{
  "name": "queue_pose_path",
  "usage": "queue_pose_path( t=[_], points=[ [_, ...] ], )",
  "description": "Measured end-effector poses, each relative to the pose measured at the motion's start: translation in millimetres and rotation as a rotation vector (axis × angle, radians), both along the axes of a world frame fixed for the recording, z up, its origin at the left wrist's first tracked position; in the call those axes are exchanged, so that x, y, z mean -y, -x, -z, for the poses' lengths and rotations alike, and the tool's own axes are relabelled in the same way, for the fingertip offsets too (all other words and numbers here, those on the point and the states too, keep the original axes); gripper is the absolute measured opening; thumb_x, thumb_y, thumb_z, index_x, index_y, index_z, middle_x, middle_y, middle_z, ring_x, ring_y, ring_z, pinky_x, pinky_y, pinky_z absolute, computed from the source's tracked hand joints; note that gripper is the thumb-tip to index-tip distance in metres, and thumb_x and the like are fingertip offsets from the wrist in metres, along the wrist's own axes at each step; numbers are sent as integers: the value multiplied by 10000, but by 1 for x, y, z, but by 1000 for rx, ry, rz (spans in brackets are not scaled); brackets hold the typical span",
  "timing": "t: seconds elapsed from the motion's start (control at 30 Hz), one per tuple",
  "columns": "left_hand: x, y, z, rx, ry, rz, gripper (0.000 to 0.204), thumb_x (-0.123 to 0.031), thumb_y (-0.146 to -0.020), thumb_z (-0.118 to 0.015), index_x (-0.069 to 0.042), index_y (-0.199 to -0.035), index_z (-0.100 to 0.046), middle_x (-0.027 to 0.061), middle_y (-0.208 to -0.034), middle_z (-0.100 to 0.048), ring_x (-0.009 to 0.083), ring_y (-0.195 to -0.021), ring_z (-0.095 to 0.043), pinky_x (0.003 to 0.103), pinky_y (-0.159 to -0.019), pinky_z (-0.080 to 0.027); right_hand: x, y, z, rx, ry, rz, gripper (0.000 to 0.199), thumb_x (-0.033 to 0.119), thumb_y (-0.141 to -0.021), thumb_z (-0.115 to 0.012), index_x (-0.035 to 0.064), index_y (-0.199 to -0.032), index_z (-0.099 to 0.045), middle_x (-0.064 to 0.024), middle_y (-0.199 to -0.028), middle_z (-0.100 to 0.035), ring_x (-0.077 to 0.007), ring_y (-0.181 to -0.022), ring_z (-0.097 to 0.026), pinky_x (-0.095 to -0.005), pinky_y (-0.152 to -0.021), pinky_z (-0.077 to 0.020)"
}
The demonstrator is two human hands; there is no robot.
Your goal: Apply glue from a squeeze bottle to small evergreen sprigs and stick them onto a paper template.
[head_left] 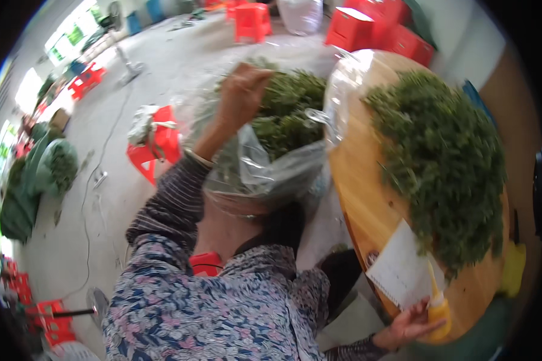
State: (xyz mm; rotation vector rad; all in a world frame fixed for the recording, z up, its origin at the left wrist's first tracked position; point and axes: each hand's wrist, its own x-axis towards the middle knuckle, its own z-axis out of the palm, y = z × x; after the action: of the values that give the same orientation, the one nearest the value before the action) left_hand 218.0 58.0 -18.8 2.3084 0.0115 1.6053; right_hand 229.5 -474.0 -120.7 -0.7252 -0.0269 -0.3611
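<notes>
Head view shows leafy green sprigs (292, 93) in a clear plastic bag (271, 178) beside the wooden tabletop (356, 201), the left hand (241, 90) curled closed above them, any contents too blurred to tell, the right hand (406, 325) gripping a yellow nozzle bottle (440, 317).

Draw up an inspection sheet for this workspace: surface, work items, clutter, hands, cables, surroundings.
Surface: wooden table with a curved edge, on the person's right.
Work items: green foliage pile on the table; clear plastic bag left of the table, with more foliage inside; yellow bottle with a nozzle.
Clutter: white paper beside the pile; small round object at its left edge, too blurred to identify.
Hands: left hand over the bag, blurred, contents unclear; right hand against the bottle, firmness of grip unclear.
Cables: thin dark cable along the floor, left side.
Surroundings: red stool bearing a pale cloth; other red stools; standing fan; bright windows.
</notes>
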Motion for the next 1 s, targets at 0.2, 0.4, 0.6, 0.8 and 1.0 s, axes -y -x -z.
queue_pose_path(
  t=[0.2, 0.4, 0.6, 0.8, 1.0],
  points=[
    [170, -85, 116, -212, -129, -105, 264, -53, -783, -674, -32, -1047, -681, 99, -978, -617, 244, -765, -579, 343, -704, -477, 122, -94, 90, 29, -39, 37, 550, 424, -907, -628, 76, -1307, -485, -123, -1081, -625, -186, -745, -607, -188, -557, -463],
    [387, -200, 149, -197, -20, 467, 121, -31, -779, -680, -51, -896, -704, 70, -908, -616, 175, -729, -565, 272, -611, -475, 174, -163, 103, 50, -45, 133, 546, 402, -900, -644, 82, -1311, -481, -131, -1104, -622, -203, -756, -624, -182, -548, -479],
    [443, -259, 105, -162, -125, 369, 112, -149, -813, -668, -64, -881, -693, 64, -872, -599, 196, -801, -546, 285, -700, -469, 207, -161, 39, 25, -56, 78, 567, 386, -879, -673, 81, -1314, -476, -134, -1119, -620, -207, -752, -633, -182, -531, -493],
    [328, -169, 67, -179, -113, 375, 148, -163, -811, -670, -55, -908, -695, 65, -904, -620, 211, -818, -560, 308, -715, -477, 81, -56, 15, 23, -26, 160, 573, 379, -866, -689, 81, -1308, -478, -129, -1110, -621, -201, -745, -637, -184, -530, -499],
    [276, -112, 54, -265, -141, 346, 112, -132, -803, -659, -45, -870, -681, 60, -866, -609, 204, -766, -547, 317, -671, -471, 1, 12, -1, 27, -4, 179, 573, 384, -858, -696, 87, -1298, -482, -125, -1103, -621, -195, -731, -639, -184, -534, -501]
  ],
)
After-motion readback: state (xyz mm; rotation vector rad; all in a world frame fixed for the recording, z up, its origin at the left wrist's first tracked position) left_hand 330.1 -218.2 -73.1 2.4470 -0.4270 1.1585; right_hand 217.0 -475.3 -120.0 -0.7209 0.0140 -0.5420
